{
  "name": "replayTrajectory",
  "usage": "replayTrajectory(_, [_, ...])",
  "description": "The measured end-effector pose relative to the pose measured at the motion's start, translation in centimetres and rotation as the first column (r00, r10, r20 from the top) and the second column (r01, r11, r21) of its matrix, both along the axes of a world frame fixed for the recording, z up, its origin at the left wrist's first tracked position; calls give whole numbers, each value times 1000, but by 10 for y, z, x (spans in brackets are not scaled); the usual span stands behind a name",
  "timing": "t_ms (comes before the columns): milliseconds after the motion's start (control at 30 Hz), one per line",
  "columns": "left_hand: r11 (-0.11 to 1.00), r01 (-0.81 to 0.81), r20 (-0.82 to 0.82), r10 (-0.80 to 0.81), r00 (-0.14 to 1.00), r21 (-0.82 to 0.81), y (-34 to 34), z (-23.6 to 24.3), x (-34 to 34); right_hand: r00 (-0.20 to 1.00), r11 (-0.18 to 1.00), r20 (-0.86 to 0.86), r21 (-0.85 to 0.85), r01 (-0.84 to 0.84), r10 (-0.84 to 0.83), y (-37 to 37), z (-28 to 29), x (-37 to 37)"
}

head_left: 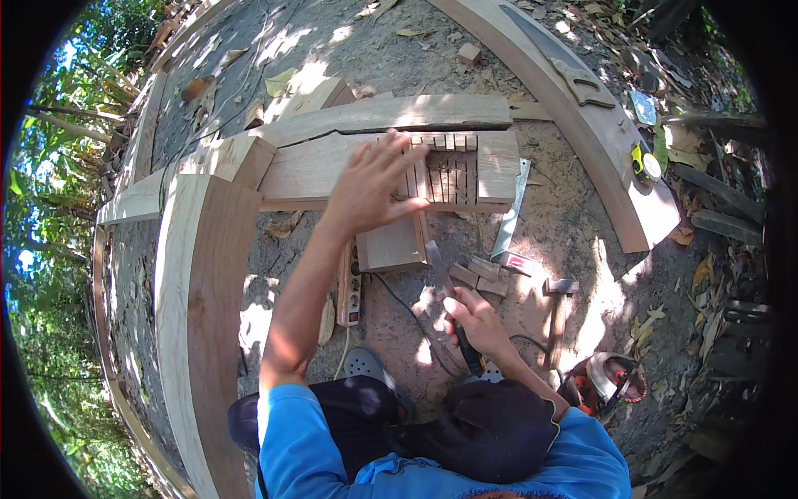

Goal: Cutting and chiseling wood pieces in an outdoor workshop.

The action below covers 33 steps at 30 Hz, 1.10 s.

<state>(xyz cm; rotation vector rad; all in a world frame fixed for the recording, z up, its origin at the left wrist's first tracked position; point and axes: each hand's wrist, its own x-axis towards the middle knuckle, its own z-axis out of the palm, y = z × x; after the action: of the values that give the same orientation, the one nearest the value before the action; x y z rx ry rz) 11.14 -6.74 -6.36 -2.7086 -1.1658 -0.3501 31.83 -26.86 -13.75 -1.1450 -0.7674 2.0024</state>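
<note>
My left hand (376, 185) lies on a pale timber beam (497, 158), its fingers spread, just left of a row of saw cuts. Right of my fingertips, the cuts (453, 179) run side by side around a recess in the wood. My right hand (480, 326) is closed round the dark handle of a chisel (440, 268). The chisel's flat metal blade points up and left, apart from the beam. A wooden block (386, 245) sits under the beam's near edge, close to my left wrist.
Nearby lie a metal square (514, 208), wood offcuts (486, 274), a hammer (559, 312), a circular saw (605, 384) and a power strip (354, 295) with cables. A thick post (212, 316) stands at left. A handsaw (573, 76) and tape measure (646, 162) rest on a curved-looking board (615, 187) at right.
</note>
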Motion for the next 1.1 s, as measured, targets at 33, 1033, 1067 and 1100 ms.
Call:
replayTrajectory(33, [999, -34, -15, 34, 999, -14, 1, 5, -12, 1000, 1000, -2, -6, -6, 6, 7, 7, -3])
replayTrajectory(1033, [943, -328, 244, 333, 911, -61, -36, -32, -41, 992, 998, -129, -58, -10, 3, 68, 31, -43])
replayTrajectory(1067, [944, -325, 243, 329, 913, -59, -33, -31, -41, 992, 998, -130, -58, -9, 1, 67, 32, -50])
replayTrajectory(1100, [945, -323, 242, 327, 913, -59, -33, -30, -42, 986, 997, -162, -70, 36, -47, 66, 32, -58])
